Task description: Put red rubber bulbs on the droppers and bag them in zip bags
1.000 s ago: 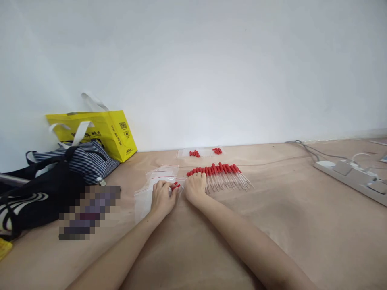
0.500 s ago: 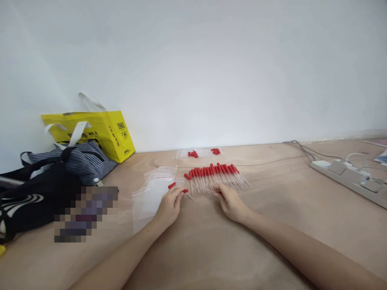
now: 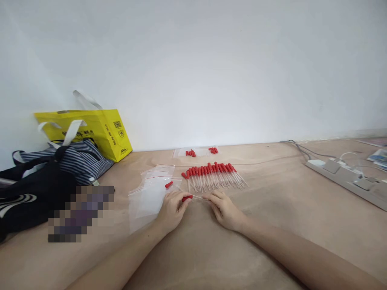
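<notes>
My left hand (image 3: 173, 207) pinches a red rubber bulb (image 3: 187, 197) between thumb and fingers. From the bulb's open end a thin clear dropper tube (image 3: 198, 197) runs across to my right hand (image 3: 223, 207), whose closed fingertips grip its other end. Whether the tube sits inside the bulb or only touches it, I cannot tell. Just beyond both hands lies a row of red-capped droppers (image 3: 211, 173), bulbs away from me and tubes toward me. A loose red bulb (image 3: 169, 184) rests behind my left hand, by the clear zip bags (image 3: 148, 199).
Near the wall, another clear bag (image 3: 178, 152) holds or carries red bulbs (image 3: 190, 153) in two clusters. Yellow shopping bag (image 3: 116, 137), striped bag (image 3: 86, 159) and black bag (image 3: 39, 197) crowd the left. A power strip (image 3: 347, 179) with plugs and cables lies right.
My hands have come closer together, and the red bulb and the tube are now in line between them. Earlier the tube in my right hand was apart from the left hand. The view shifted slightly.
</notes>
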The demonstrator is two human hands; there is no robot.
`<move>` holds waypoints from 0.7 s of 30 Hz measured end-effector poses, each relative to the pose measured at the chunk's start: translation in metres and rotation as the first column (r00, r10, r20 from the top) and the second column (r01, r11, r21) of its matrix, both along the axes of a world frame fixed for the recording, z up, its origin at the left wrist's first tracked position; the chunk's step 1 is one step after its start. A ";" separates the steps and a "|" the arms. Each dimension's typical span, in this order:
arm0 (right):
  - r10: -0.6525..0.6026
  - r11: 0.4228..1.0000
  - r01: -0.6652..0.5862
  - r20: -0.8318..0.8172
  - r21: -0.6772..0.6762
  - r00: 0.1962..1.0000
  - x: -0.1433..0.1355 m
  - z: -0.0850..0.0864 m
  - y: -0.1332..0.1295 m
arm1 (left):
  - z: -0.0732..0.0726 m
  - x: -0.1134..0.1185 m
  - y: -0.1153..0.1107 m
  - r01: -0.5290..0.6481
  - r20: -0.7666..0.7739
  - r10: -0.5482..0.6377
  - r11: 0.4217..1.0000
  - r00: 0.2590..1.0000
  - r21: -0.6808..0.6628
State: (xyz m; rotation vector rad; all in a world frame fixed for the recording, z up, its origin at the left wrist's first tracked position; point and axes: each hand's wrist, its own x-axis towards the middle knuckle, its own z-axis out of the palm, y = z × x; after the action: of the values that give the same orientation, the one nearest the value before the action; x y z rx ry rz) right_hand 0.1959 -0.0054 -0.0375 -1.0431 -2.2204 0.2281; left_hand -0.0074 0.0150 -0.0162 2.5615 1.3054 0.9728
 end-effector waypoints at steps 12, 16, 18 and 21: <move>0.005 0.994 -0.008 0.024 0.110 1.000 -0.006 0.002 -0.001 | -0.003 0.003 -0.003 0.006 0.059 -0.009 0.999 0.998 0.050; 0.013 0.979 -0.030 0.084 0.203 0.996 -0.001 0.004 0.004 | -0.001 0.003 -0.007 0.081 0.005 -0.081 0.996 0.997 0.044; 0.009 0.973 -0.028 0.083 0.231 0.997 0.001 0.004 0.006 | 0.000 0.004 -0.010 0.102 -0.021 -0.101 0.994 0.995 0.050; -0.001 0.966 -0.016 0.063 0.260 0.998 -0.002 0.004 0.006 | 0.000 0.006 -0.013 0.118 -0.045 -0.115 0.990 0.992 0.073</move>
State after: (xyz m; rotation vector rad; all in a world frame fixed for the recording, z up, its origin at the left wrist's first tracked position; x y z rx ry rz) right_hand 0.1944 0.0001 -0.0332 -0.9084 -2.2366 -0.0936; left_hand -0.0017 0.0024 -0.0158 2.6934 1.1345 0.9713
